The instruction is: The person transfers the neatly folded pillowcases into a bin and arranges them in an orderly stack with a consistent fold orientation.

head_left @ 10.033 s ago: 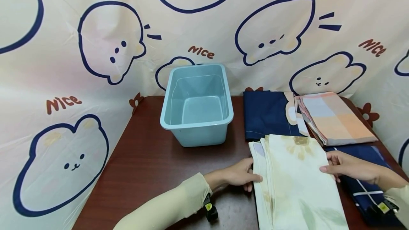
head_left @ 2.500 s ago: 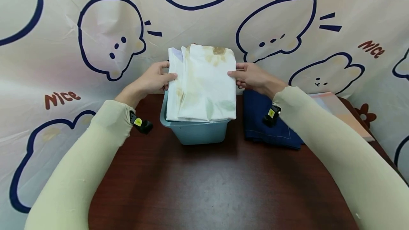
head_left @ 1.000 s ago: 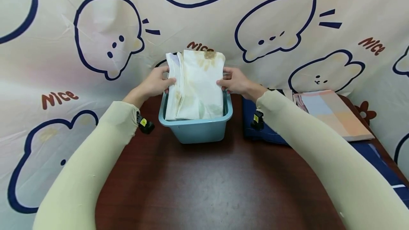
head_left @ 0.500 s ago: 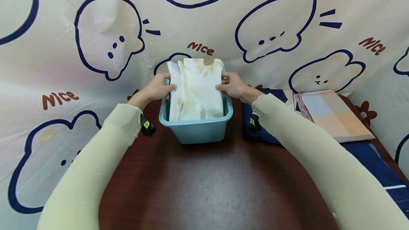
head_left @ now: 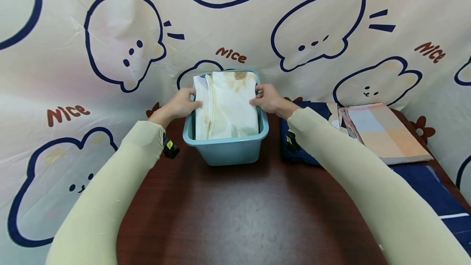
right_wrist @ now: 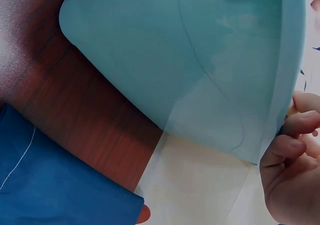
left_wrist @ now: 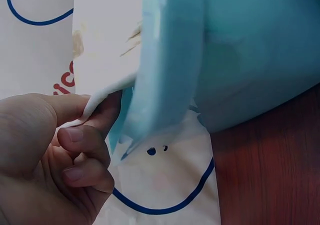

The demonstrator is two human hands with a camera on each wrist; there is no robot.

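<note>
A folded white cloth [head_left: 233,105] with a faded floral print lies in the mouth of a light blue plastic bin [head_left: 228,150]. My left hand [head_left: 180,103] pinches the cloth's left edge between thumb and fingers. In the left wrist view, the pinched white cloth [left_wrist: 107,50] bends over beside the bin's rim. The right hand [head_left: 270,99] pinches the opposite edge just above the right rim. From the right wrist, that hand [right_wrist: 295,160] shows curled fingers against the bin wall [right_wrist: 200,75], and its hold on the cloth is mostly hidden. The bin's inside is largely covered.
Right of the bin lies a folded navy cloth [head_left: 312,107], partly under my right sleeve. Beside it are an orange-and-grey checked cloth [head_left: 386,132] and another navy cloth [head_left: 430,191] with white lines. A printed curtain [head_left: 228,28] hangs behind the brown table [head_left: 235,216].
Both hands carried the folded white cloth from the table's right side to the bin. Over the last second they lowered its far end, and the bin's back rim came into view.
</note>
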